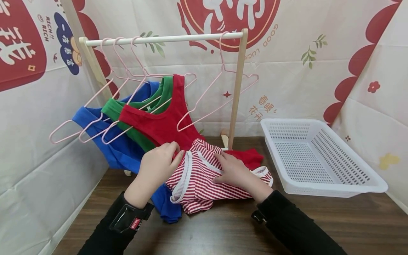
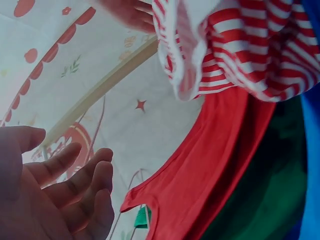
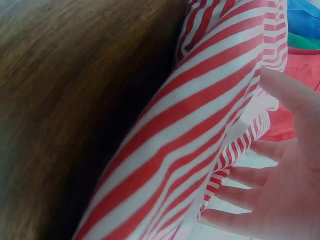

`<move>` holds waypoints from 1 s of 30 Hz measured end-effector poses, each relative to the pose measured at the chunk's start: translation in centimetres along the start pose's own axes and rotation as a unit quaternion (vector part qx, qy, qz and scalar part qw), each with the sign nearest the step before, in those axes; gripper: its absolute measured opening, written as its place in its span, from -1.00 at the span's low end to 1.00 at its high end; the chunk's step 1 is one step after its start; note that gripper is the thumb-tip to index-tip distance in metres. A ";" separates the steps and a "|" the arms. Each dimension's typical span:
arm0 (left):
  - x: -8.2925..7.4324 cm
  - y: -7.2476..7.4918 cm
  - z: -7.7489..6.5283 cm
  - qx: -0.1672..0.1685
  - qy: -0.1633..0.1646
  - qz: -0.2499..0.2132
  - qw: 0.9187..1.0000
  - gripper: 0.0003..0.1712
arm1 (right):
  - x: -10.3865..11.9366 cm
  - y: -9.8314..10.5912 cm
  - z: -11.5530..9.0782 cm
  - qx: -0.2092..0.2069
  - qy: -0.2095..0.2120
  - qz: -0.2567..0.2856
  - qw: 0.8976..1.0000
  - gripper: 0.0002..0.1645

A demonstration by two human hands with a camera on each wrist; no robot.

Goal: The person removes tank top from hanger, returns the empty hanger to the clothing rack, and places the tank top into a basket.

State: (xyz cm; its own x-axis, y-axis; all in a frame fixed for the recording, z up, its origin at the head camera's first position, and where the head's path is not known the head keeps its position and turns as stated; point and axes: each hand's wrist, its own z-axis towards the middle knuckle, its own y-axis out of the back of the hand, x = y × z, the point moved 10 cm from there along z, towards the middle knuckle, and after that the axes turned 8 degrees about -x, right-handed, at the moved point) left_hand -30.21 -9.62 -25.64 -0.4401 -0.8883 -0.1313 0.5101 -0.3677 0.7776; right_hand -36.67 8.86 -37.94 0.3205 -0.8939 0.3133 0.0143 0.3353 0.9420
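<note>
Striped top: A crumpled red-and-white striped cloth top with white trim (image 1: pixel 204 177) lies on the dark brown wood-grain worktop (image 1: pixel 236 226), toward the back edge and left of the basket.
Left hand: The left hand (image 1: pixel 159 161) hovers beside the striped top's left side, its fingers loosely bent and holding nothing.
Right hand: The right hand (image 1: pixel 234 170) rests on the striped top's right half, fingers spread, touching the cloth without gripping it.
Rack: A rack with a white rail and pale wooden posts (image 1: pixel 191 37) stands near the worktop's back edge, behind the striped top.
Hung tops: Three plain cloth tops, a blue top (image 1: pixel 121 156), a green top (image 1: pixel 140 138) and a red top (image 1: pixel 165 127), hang from the rail's left part on pink hangers.
Bare hanger: A thin pink hanger (image 1: pixel 222 60) hangs near the rail's right end, carrying no garment.
Progress: By the look of it, three tops are done; the striped top, off any hanger, is left.
Basket: A white perforated plastic basket (image 1: pixel 331 189) sits toward the worktop's back right corner.
</note>
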 end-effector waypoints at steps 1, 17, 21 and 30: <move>0.0 -0.2 -0.1 0.007 0.001 0.002 1.000 -0.75 | -0.1 -0.2 0.0 0.003 -0.005 0.003 1.000 0.19; -1.0 -2.4 -0.5 0.043 0.015 -0.008 0.999 -0.74 | 0.4 -1.3 -0.1 0.011 0.001 0.041 0.999 -0.09; -1.4 -2.3 -0.4 0.033 0.008 -0.009 0.999 -0.74 | 0.6 -1.2 -0.4 0.007 0.021 0.012 1.000 -0.28; -1.6 -2.4 -0.5 0.029 0.003 -0.013 0.999 -0.78 | 0.7 0.8 -0.8 -0.007 0.066 0.037 0.997 -0.84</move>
State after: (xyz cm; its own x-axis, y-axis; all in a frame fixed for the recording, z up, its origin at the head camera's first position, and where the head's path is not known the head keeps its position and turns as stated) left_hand -30.34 -7.44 -27.63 -0.4482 -0.8803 -0.1556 0.4546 -0.3743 0.8082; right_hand -35.71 8.73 -37.11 0.4428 -0.8202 0.3623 -0.0014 0.4034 0.9150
